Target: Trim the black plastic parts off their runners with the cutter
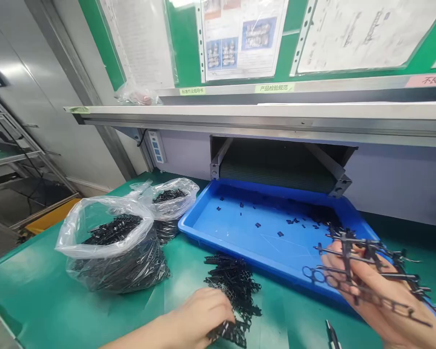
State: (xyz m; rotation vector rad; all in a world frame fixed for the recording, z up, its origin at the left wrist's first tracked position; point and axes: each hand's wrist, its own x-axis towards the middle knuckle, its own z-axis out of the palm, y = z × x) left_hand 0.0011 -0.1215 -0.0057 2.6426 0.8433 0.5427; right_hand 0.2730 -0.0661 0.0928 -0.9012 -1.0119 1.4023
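Note:
My left hand lies with fingers curled on a heap of black plastic frames on the green table, near its front edge. My right hand is closed around a bunch of black plastic sprue frames, holding them over the right front corner of a blue tray. Small black parts are scattered over the tray floor, thicker at the back right.
Two clear bags full of black frames stand at the left, a big one and a smaller one behind it. A conveyor mouth opens behind the tray. A dark tool tip lies near the front edge. Papers hang above.

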